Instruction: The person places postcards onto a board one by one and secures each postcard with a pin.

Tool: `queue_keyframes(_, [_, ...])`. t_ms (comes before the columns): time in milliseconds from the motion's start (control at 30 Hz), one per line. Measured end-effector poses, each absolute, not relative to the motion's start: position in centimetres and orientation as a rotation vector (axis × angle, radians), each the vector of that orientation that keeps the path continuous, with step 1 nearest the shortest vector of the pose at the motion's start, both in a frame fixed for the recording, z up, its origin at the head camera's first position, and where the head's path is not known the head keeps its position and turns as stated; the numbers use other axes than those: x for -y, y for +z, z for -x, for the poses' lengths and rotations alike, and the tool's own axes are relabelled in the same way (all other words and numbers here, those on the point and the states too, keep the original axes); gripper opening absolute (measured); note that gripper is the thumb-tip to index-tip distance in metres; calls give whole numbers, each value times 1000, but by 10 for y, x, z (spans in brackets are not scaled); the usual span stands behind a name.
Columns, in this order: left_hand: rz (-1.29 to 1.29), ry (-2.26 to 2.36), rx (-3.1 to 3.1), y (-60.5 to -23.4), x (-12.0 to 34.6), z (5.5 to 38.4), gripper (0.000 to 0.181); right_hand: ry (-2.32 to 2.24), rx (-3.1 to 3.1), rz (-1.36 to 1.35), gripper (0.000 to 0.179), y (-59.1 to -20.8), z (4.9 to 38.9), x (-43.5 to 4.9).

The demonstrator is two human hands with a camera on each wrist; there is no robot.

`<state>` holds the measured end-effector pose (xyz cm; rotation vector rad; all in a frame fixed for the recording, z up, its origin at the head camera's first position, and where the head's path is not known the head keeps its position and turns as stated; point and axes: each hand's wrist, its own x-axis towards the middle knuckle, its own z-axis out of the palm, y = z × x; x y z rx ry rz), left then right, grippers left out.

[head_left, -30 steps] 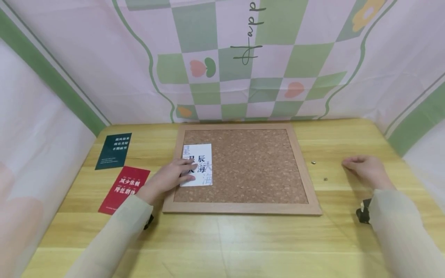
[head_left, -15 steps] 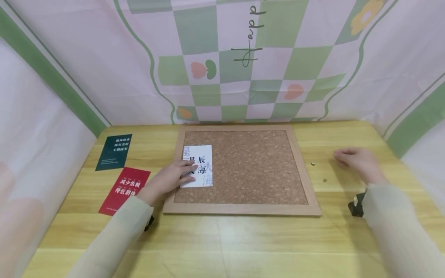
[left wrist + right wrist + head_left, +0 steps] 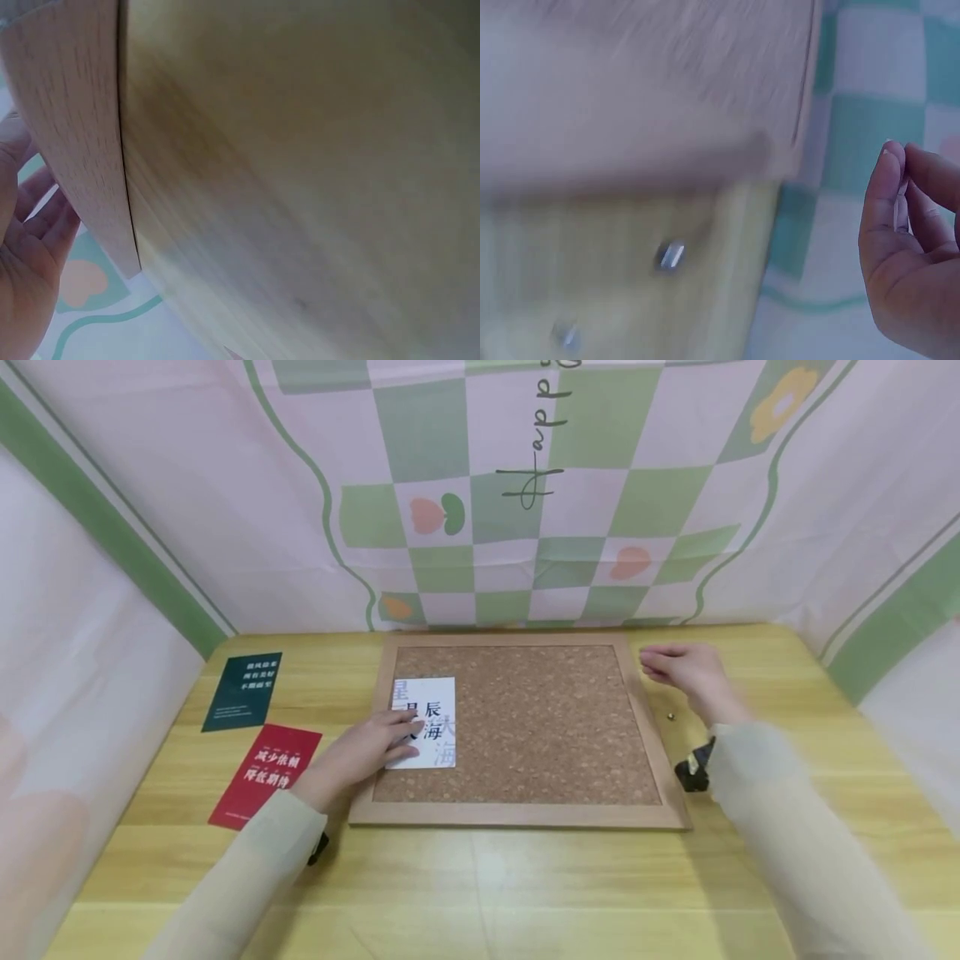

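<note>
My left hand (image 3: 362,752) lies over the left side of a white card (image 3: 444,697) with dark printed characters, its fingers pressing the card onto a wood-framed cork board (image 3: 543,727). Thumb and fingers of my right hand (image 3: 693,675) are pinched together above the board's right frame. A tiny pale glint shows at those fingertips in the right wrist view, where the right hand (image 3: 915,247) mostly hides the small pushpin it pinches. One silver pushpin (image 3: 672,255) lies on the table beside the board, with another pushpin (image 3: 567,336) farther off, blurred.
Left of the board lie a dark green card (image 3: 243,692) and a red card (image 3: 262,777), the red one partly under my left forearm. The wooden table (image 3: 480,893) ends at a patterned cloth (image 3: 510,560) behind the board.
My right hand has moved left from the table on the right to the board's right edge, fingers still pinched. My left hand and the white card stay in place.
</note>
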<state>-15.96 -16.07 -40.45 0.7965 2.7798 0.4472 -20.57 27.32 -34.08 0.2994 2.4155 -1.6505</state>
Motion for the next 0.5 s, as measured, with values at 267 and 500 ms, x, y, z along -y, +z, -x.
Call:
queue_keyframes(267, [-819,471,-2792,-404,163,158,49,-1617,-2419,-200,43,-332,222,-206])
queue_keyframes(500, [-828,459,-2785,-405,163,156,49,-1489,-2434,-87,37,-335,228,-161])
